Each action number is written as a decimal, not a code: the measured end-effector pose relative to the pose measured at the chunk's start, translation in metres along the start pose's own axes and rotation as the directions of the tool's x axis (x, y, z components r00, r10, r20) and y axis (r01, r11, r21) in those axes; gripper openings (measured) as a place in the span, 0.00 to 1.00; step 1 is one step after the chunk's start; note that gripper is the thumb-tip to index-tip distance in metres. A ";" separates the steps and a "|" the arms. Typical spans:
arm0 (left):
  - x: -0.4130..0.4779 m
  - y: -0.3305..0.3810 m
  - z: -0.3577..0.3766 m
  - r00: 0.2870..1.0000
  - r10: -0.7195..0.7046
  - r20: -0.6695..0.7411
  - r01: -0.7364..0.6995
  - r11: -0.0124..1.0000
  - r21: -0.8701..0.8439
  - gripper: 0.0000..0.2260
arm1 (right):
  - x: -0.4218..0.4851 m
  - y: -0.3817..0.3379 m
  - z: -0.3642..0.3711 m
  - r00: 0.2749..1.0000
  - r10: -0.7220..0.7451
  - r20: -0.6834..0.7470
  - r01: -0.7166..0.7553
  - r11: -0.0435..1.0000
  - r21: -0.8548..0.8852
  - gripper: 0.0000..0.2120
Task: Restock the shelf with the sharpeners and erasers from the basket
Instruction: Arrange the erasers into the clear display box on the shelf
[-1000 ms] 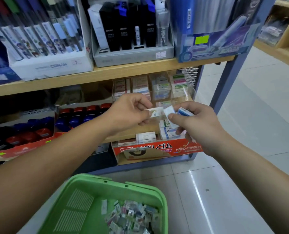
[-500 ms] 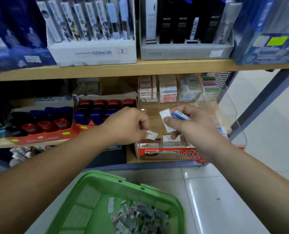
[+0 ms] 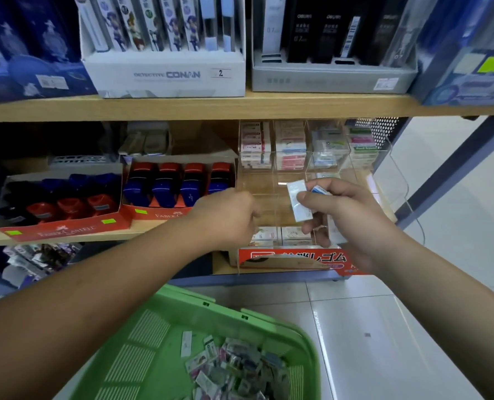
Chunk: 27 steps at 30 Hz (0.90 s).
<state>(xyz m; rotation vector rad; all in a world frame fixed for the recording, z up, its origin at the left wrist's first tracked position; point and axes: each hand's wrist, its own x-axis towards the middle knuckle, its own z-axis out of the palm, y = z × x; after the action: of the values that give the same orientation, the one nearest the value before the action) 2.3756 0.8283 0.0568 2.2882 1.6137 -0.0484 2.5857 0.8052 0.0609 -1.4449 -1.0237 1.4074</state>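
My left hand reaches down into a front compartment of the clear acrylic organizer on the middle shelf. Its fingers are curled, with the tips at a small white eraser. My right hand hovers just right of it and grips several wrapped erasers: a white packet and a blue and white one show. Below my arms, the green basket holds a heap of small wrapped erasers and sharpeners.
Red Faber-Castell trays of blue and red sharpeners fill the shelf to the left. A red eraser box sits under the organizer, whose back compartments hold stacked erasers. The upper shelf board overhangs. A blue shelf post stands at right.
My left hand took a small eraser from the right hand, then moved left and down into the organizer's front compartment. The view shifted left; my right hand stayed holding its erasers.
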 end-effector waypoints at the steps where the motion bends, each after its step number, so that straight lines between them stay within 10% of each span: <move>1: -0.004 -0.002 -0.002 0.997 0.019 -0.074 -0.023 0.998 -0.061 0.09 | 0.000 -0.001 -0.001 1.000 0.022 0.017 -0.023 0.999 0.037 0.10; 3: -0.010 -0.003 -0.007 0.976 0.031 -0.216 -0.100 0.944 -0.314 0.09 | -0.002 -0.002 -0.004 0.997 0.053 0.052 -0.058 0.994 0.089 0.11; 6: -0.018 0.008 -0.012 0.990 -0.053 -0.128 -0.070 0.606 -0.793 0.06 | -0.006 -0.004 -0.001 0.989 0.068 0.128 -0.079 0.994 0.082 0.08; 14: -0.018 0.007 -0.017 0.997 -0.078 0.000 0.029 0.365 -0.931 0.05 | -0.008 -0.004 0.005 0.990 0.035 0.139 -0.035 0.999 0.000 0.10; 22: -0.013 0.007 -0.010 0.994 -0.105 -0.017 0.019 0.329 -0.944 0.11 | -0.003 -0.005 -0.011 0.994 -0.058 -0.092 0.052 0.996 -0.067 0.05; 27: -0.005 0.012 -0.004 0.989 -0.102 -0.110 -0.043 0.511 -0.859 0.09 | -0.002 -0.005 -0.020 0.996 0.042 -0.079 -0.042 0.999 0.006 0.10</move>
<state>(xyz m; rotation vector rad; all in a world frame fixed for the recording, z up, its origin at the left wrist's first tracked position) 2.3843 0.8208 0.0644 1.4611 1.2714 0.7772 2.6059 0.8041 0.0665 -1.5149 -0.9444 1.3703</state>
